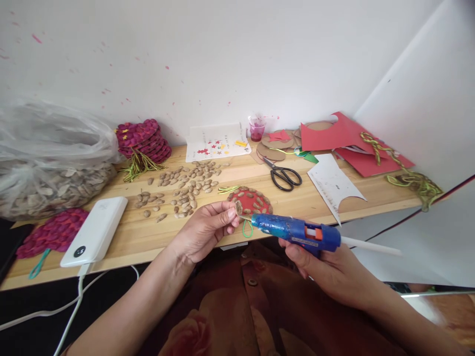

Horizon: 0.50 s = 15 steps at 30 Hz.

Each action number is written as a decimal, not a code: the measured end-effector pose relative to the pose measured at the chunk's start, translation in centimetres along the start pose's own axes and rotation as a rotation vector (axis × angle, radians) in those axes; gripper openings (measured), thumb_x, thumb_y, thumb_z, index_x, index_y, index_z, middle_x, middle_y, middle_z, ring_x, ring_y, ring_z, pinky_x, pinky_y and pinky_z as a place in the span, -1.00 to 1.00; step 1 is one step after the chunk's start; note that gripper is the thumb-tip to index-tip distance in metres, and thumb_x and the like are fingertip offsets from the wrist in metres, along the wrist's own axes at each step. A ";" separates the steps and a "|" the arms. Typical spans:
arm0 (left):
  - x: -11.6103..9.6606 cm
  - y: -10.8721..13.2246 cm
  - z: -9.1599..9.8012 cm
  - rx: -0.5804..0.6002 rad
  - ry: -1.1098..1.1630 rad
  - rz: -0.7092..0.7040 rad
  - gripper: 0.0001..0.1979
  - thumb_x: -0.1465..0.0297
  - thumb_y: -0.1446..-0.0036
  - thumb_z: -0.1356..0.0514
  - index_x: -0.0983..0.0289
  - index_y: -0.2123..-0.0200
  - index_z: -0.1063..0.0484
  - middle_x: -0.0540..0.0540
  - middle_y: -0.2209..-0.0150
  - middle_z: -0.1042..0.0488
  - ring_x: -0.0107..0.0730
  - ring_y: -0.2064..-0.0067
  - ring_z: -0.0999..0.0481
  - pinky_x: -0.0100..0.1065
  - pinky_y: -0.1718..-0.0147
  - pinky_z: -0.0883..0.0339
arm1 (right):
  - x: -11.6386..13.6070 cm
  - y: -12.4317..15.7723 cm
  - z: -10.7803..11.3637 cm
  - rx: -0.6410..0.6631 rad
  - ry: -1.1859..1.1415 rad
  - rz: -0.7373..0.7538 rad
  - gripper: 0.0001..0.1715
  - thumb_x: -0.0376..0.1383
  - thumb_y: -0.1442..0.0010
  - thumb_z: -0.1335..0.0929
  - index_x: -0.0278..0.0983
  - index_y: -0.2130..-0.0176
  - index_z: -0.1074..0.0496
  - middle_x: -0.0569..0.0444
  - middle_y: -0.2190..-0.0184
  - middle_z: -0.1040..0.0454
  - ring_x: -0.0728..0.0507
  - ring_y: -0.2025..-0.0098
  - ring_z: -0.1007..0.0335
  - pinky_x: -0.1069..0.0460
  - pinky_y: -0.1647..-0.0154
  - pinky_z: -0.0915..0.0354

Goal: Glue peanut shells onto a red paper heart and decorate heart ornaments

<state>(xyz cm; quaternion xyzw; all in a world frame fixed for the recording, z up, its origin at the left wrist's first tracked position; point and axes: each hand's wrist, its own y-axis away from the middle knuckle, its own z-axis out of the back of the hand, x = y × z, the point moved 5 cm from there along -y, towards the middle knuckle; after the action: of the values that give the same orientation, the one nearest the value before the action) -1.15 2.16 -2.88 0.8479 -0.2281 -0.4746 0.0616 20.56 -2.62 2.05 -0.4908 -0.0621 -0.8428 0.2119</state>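
My left hand (206, 230) pinches a small tan nut shell (238, 207) between thumb and fingertips, just above the table's front edge. A blue hot glue gun (297, 231) is gripped in my right hand (326, 269), and its nozzle touches the shell from the right. A white glue stick (371, 245) pokes out of the gun's back. Right behind the shell lies a red round piece (250, 200) partly covered with glued shells, with a green loop hanging below it.
Loose shells (185, 185) are scattered mid-table on the wooden table (297, 202). A plastic bag of shells (48, 163) sits far left, next to a white power bank (95, 230) and purple shell fans (143, 138). Black scissors (284, 175), red paper (345, 138) and green-yellow cord (411, 178) lie right.
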 end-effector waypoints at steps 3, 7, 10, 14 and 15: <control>0.0 0.0 -0.1 0.013 -0.003 -0.008 -0.70 0.31 0.10 -0.56 0.37 0.47 -0.56 0.07 0.49 -0.51 -0.53 0.44 -0.40 -0.51 0.43 -0.29 | -0.1 0.0 -0.1 0.008 -0.004 -0.025 -0.60 -0.04 -0.42 -0.28 -0.20 0.29 -0.53 0.12 0.54 -0.44 -0.05 0.55 -0.31 0.02 0.53 -0.28; 0.0 -0.1 -0.1 0.022 -0.006 -0.010 -0.70 0.32 0.09 -0.56 0.37 0.46 -0.57 0.07 0.49 -0.52 -0.54 0.44 -0.41 -0.52 0.43 -0.29 | -0.3 0.1 -0.1 0.008 -0.004 -0.024 -0.62 -0.04 -0.42 -0.29 -0.21 0.28 -0.53 0.14 0.55 -0.43 -0.04 0.55 -0.30 0.03 0.52 -0.28; 0.1 -0.1 0.0 0.021 -0.007 -0.009 -0.70 0.32 0.10 -0.56 0.37 0.46 -0.57 0.07 0.49 -0.52 -0.54 0.44 -0.41 -0.52 0.43 -0.30 | -0.2 0.0 -0.1 0.009 -0.005 -0.008 -0.63 -0.05 -0.42 -0.29 -0.22 0.26 -0.51 0.14 0.53 -0.45 -0.03 0.56 -0.30 0.04 0.51 -0.29; 0.0 -0.1 -0.1 0.022 -0.011 -0.010 -0.70 0.31 0.10 -0.56 0.37 0.47 -0.57 0.07 0.49 -0.52 -0.54 0.44 -0.42 -0.52 0.43 -0.31 | -0.1 -0.2 -0.1 0.032 -0.003 -0.002 -0.65 -0.07 -0.43 -0.28 -0.22 0.27 -0.49 0.17 0.57 -0.42 -0.02 0.58 -0.30 0.05 0.52 -0.27; 0.0 -0.2 -0.1 0.025 -0.012 -0.012 -0.70 0.31 0.10 -0.56 0.36 0.47 -0.57 0.07 0.49 -0.52 -0.54 0.44 -0.42 -0.52 0.43 -0.31 | -0.1 -0.2 -0.1 0.037 0.000 0.003 -0.65 -0.08 -0.43 -0.28 -0.21 0.27 -0.48 0.18 0.57 -0.42 -0.02 0.59 -0.31 0.05 0.53 -0.27</control>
<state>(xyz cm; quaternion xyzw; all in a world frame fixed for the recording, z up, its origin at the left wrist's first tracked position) -1.01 2.29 -2.88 0.8471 -0.2295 -0.4770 0.0469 20.46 -2.47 1.94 -0.4870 -0.0771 -0.8412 0.2221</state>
